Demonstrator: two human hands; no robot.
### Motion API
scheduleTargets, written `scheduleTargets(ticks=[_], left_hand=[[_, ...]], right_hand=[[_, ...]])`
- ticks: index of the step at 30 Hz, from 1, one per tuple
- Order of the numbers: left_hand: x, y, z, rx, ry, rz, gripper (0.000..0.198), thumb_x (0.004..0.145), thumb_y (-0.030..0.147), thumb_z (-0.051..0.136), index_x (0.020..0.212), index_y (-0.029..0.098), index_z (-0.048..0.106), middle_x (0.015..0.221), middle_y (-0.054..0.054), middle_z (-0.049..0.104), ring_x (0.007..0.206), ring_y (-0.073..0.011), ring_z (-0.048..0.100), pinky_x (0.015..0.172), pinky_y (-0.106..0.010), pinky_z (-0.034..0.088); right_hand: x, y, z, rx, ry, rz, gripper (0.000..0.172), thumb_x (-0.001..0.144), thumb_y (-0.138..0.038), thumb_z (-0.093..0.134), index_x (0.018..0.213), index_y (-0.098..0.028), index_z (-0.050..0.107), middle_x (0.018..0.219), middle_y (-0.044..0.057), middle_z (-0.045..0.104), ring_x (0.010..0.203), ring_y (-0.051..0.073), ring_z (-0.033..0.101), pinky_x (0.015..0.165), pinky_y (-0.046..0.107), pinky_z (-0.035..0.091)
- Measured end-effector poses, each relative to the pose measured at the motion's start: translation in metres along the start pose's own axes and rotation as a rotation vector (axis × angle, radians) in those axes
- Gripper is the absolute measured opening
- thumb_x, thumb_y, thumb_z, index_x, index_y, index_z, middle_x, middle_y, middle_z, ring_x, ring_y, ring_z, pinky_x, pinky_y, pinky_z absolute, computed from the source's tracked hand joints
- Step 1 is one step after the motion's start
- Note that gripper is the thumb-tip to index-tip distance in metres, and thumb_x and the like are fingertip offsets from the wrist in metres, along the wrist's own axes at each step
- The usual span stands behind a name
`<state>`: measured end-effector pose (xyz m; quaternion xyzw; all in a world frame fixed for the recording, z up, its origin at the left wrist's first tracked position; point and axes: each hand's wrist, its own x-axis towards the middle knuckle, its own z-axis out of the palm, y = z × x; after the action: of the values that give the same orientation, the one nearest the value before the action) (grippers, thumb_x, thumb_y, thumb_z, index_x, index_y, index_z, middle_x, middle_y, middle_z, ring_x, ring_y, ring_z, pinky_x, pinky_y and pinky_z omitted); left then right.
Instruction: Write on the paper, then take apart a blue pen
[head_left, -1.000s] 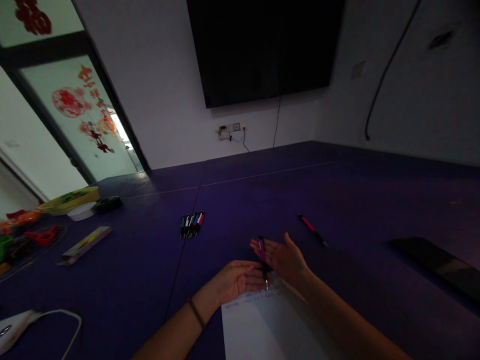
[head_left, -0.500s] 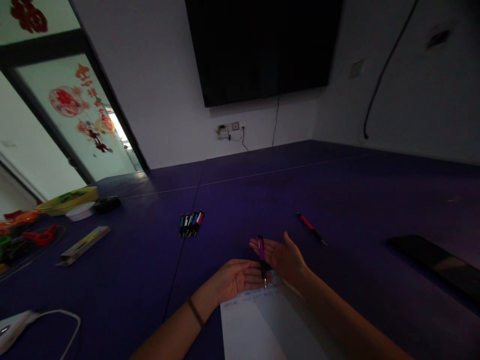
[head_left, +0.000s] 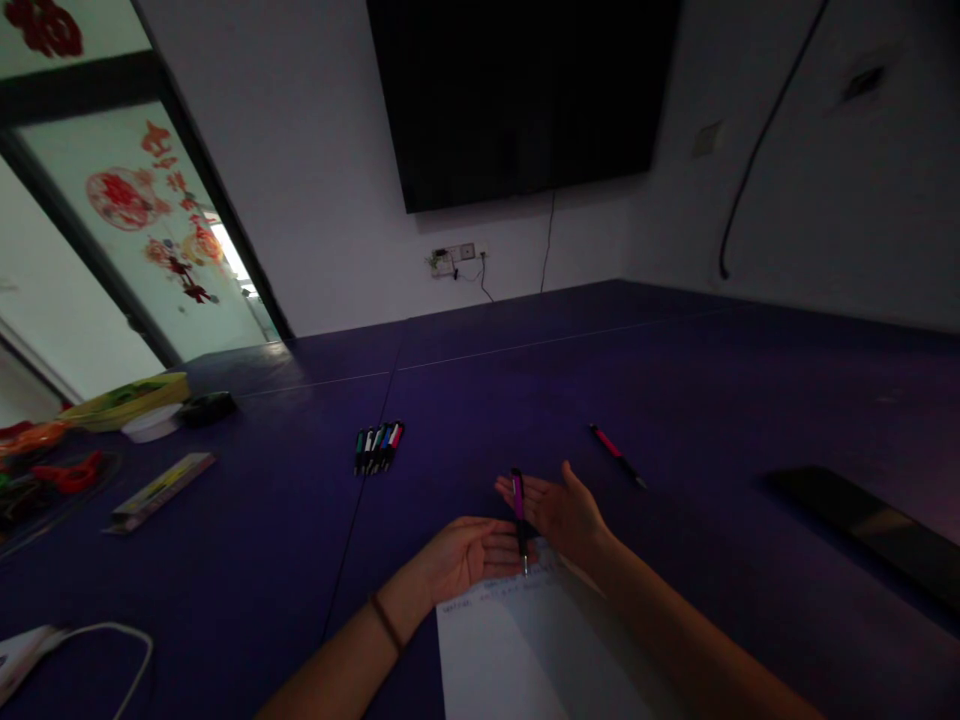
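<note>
A purple and black pen lies across the outstretched fingers of both hands, its metal tip toward me. My left hand is palm up, fingers straight beneath the pen's lower part. Facing it, my right hand is also open, with the fingers under the pen's upper part and the thumb raised. Neither hand is closed round the pen. Below the hands is a white sheet of paper with handwriting along its top. To the right of my right hand, a pink and black pen rests on the purple table.
Several pens lie side by side left of centre on the table. At left are a narrow box, red clips, a roll of tape, a yellow tray and a white cable. A black phone-like slab lies at right.
The whole view has shifted slightly, with things appearing a little further left. Both hands keep their pose, and the pen stays across the fingers.
</note>
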<state>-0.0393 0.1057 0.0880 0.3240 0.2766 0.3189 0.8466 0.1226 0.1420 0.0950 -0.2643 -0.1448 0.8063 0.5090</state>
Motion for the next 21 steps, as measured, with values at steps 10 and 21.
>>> scheduleTargets(ticks=[10, 21], left_hand=[[0.0002, 0.0002, 0.0001, 0.008, -0.010, -0.002, 0.030, 0.081, 0.024, 0.041, 0.097, 0.002, 0.056, 0.093, -0.017, 0.062, 0.088, -0.0216, 0.058, 0.082, -0.032, 0.041], [-0.0003, 0.0006, 0.0035, 0.013, -0.009, 0.015, 0.027, 0.080, 0.022, 0.043, 0.091, 0.003, 0.058, 0.089, -0.017, 0.063, 0.084, -0.0206, 0.059, 0.082, -0.034, 0.040]], right_hand=[[0.0027, 0.0020, -0.0046, -0.135, -0.062, -0.027, 0.033, 0.084, -0.026, 0.031, 0.085, -0.005, 0.056, 0.093, 0.018, 0.062, 0.093, 0.020, 0.057, 0.091, 0.032, 0.039], [-0.0035, 0.0059, -0.0009, -0.216, -0.036, -0.097, 0.042, 0.068, -0.001, 0.051, 0.107, -0.016, 0.046, 0.091, 0.009, 0.064, 0.087, 0.014, 0.059, 0.082, 0.024, 0.045]])
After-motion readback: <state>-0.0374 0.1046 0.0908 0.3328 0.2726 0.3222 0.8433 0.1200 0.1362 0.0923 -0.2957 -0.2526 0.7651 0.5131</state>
